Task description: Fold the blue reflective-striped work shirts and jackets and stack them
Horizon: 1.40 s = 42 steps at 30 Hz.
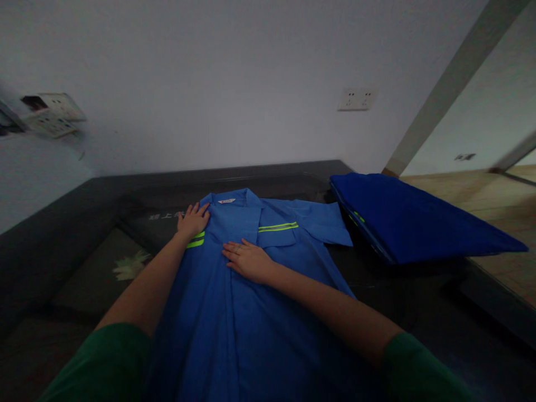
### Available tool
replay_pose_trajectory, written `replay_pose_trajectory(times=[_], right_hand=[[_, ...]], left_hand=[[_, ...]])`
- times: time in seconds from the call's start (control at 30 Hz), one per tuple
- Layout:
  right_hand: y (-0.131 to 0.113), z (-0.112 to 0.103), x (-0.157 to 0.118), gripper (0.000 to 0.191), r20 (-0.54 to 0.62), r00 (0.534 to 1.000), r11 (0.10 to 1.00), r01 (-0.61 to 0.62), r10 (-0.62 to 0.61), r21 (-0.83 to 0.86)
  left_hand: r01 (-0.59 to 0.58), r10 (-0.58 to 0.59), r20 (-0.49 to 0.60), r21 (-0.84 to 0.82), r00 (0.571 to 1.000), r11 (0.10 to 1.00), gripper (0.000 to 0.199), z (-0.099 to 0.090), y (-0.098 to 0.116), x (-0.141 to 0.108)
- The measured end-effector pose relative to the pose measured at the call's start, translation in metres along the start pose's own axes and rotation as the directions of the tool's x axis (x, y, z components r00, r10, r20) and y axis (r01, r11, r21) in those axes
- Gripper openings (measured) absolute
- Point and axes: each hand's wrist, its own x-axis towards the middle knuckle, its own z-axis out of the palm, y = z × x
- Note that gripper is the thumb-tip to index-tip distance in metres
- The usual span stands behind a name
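Note:
A blue work shirt (259, 301) with yellow-green stripes lies front up on the dark table, its collar toward the wall. My left hand (193, 220) rests flat on the shirt's left shoulder edge, fingers stretched out. Across the chest lies my right hand (248, 260), palm down near the front placket, fingers extended. The short sleeve (326, 222) on the right side is spread outward. On the left side the sleeve is not visible; it may be folded under or hidden by my arm.
A folded dark blue bundle (419, 218) sits at the table's right, its corner jutting past the edge. The dark glossy table (138, 192) meets a white wall with a socket plate (357, 99). More sockets (54, 114) are at the left. Wooden flooring (498, 204) shows at right.

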Motion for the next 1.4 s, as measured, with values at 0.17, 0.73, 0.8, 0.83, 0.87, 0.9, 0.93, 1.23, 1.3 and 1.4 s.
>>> replay_pose_trajectory(times=[0.17, 0.73, 0.8, 0.83, 0.87, 0.9, 0.93, 1.23, 1.3, 1.4], right_hand=[[-0.003, 0.005, -0.001, 0.042, -0.049, 0.999, 1.000, -0.023, 0.024, 0.009], [-0.014, -0.023, -0.017, 0.036, -0.177, 0.984, 1.000, -0.010, 0.014, 0.026], [-0.020, -0.040, -0.039, 0.034, -0.219, 0.973, 0.994, -0.052, 0.073, 0.097], [-0.024, -0.051, -0.055, 0.033, -0.236, 0.966, 0.987, -0.072, 0.105, 0.143], [-0.028, -0.062, -0.075, 0.032, -0.249, 0.958, 0.977, -0.091, 0.139, 0.194], [-0.033, -0.073, -0.097, 0.031, -0.258, 0.949, 0.962, -0.116, 0.181, 0.249], [-0.038, -0.083, -0.123, 0.029, -0.259, 0.939, 0.942, -0.142, 0.225, 0.304], [-0.095, -0.098, -0.350, 0.030, -0.041, 0.420, 0.362, -0.725, 0.907, 0.586], [-0.111, -0.086, -0.375, 0.039, 0.073, 0.344, 0.239, -0.774, 0.936, 0.587], [-0.131, -0.068, -0.389, 0.050, 0.179, 0.352, 0.198, -0.803, 0.919, 0.562]], left_hand=[[-0.005, 0.005, -0.042, 0.017, 0.999, 1.000, 0.057, 0.000, 0.002, -0.005], [-0.483, 0.486, -0.086, 0.055, 0.869, 0.874, 0.051, -0.007, 0.033, -0.119], [-0.532, 0.534, -0.022, 0.057, 0.845, 0.845, 0.051, -0.012, 0.032, -0.125], [-0.546, 0.545, 0.025, 0.054, 0.838, 0.836, 0.051, -0.016, 0.031, -0.125], [-0.550, 0.546, 0.077, 0.047, 0.834, 0.834, 0.051, -0.021, 0.032, -0.122], [-0.543, 0.535, 0.128, 0.040, 0.835, 0.839, 0.051, -0.028, 0.034, -0.118], [-0.530, 0.518, 0.170, 0.039, 0.839, 0.847, 0.050, -0.035, 0.039, -0.113], [-0.753, 0.756, -0.007, -0.093, 0.654, 0.651, 0.044, -0.064, 0.247, -0.123], [-0.757, 0.762, -0.018, -0.135, 0.647, 0.639, 0.055, -0.051, 0.305, -0.140], [-0.650, 0.657, -0.032, -0.193, 0.753, 0.735, 0.065, -0.033, 0.372, -0.158]])
